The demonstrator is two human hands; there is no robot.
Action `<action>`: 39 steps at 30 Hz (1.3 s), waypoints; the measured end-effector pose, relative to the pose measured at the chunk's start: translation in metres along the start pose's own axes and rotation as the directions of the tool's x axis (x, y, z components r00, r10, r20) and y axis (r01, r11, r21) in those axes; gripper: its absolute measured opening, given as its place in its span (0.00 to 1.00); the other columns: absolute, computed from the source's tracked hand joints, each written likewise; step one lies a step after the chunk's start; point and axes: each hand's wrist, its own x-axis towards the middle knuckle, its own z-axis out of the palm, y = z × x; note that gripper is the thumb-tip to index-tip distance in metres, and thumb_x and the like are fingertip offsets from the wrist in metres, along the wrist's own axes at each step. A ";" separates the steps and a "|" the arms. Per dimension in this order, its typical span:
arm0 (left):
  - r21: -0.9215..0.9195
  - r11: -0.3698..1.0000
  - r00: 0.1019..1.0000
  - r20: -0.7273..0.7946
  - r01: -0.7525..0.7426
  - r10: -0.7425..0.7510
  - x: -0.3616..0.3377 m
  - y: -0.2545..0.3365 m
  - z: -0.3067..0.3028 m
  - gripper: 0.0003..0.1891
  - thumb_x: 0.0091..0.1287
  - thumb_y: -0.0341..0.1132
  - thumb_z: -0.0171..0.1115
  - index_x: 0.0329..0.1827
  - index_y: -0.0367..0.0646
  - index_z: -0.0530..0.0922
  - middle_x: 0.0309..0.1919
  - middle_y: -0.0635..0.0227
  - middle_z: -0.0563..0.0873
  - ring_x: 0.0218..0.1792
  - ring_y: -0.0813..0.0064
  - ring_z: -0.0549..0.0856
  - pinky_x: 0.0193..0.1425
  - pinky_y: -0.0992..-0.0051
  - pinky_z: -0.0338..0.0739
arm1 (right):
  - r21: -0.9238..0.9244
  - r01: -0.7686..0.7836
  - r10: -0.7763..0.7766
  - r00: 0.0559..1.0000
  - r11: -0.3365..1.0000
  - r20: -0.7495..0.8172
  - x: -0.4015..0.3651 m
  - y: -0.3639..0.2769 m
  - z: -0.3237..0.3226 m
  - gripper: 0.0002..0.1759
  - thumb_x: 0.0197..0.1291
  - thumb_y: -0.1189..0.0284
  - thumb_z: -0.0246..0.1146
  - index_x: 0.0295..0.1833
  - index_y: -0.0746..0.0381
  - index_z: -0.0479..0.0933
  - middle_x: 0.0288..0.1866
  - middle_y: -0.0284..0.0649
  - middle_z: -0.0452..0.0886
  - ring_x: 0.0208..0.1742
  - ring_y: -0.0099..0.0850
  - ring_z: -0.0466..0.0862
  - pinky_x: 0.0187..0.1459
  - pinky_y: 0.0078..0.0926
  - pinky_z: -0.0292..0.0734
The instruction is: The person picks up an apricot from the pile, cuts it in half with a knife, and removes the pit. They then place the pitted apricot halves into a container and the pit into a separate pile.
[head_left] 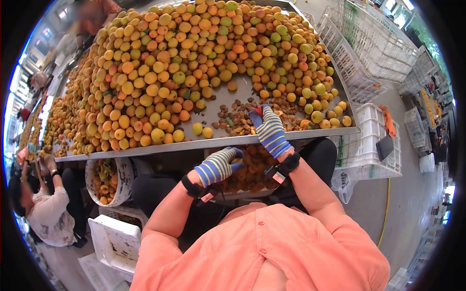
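Observation:
My left hand (216,166), in a blue-and-yellow striped glove, hangs just in front of the table edge, above a container of split apricots (253,169). Its thumb and fingers are apart, with nothing visible between them. My right hand (272,132), gloved alike, reaches over the metal rim, fingers closed around something small and red (259,111) that I cannot make out. Beside its fingertips lie brown apricot pits (228,116) and scraps of flesh. A large heap of whole apricots (160,72), yellow, orange and some green, covers much of the metal table (213,145).
White plastic crates (364,48) are stacked at the right, with another crate (361,145) nearer. At the left stand a white bucket of apricots (104,184) and a white tub (114,242). A co-worker (51,208) sits at the left; another person's arm (104,9) is at the far side.

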 end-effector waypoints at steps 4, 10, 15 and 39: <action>-0.049 0.998 0.994 -0.101 0.040 -0.045 -0.004 0.012 -0.029 0.12 0.63 0.32 0.62 0.48 0.40 0.80 0.41 0.58 0.86 0.43 0.66 0.84 0.50 0.72 0.76 | 0.063 0.019 -0.020 1.000 0.998 0.018 -0.006 -0.003 -0.004 0.16 0.59 0.63 0.63 0.40 0.65 0.74 0.27 0.51 0.81 0.32 0.50 0.81 0.32 0.41 0.74; 0.619 0.774 0.892 -0.414 0.130 0.181 0.019 -0.008 -0.087 0.13 0.56 0.28 0.64 0.44 0.44 0.83 0.38 0.56 0.85 0.39 0.54 0.82 0.49 0.63 0.76 | 0.159 0.061 -0.066 0.998 0.985 0.024 -0.017 -0.003 -0.006 0.15 0.59 0.62 0.64 0.39 0.64 0.74 0.27 0.49 0.81 0.31 0.48 0.81 0.32 0.39 0.75; 0.716 0.651 0.957 -0.285 0.251 -0.056 0.030 -0.016 -0.081 0.16 0.54 0.37 0.67 0.47 0.47 0.83 0.36 0.56 0.85 0.38 0.55 0.82 0.46 0.64 0.77 | 0.187 0.122 -0.132 0.990 0.975 0.046 -0.021 -0.010 -0.018 0.15 0.59 0.62 0.64 0.39 0.65 0.74 0.27 0.49 0.81 0.31 0.49 0.81 0.32 0.40 0.75; -0.984 0.126 0.991 -0.125 -0.129 0.042 0.042 0.029 -0.067 0.28 0.63 0.38 0.60 0.65 0.35 0.66 0.44 0.59 0.80 0.34 0.75 0.77 0.39 0.77 0.75 | 0.549 -0.096 -0.036 0.974 0.830 0.223 -0.019 -0.049 -0.037 0.10 0.65 0.70 0.59 0.41 0.68 0.73 0.28 0.42 0.78 0.25 0.28 0.73 0.29 0.29 0.69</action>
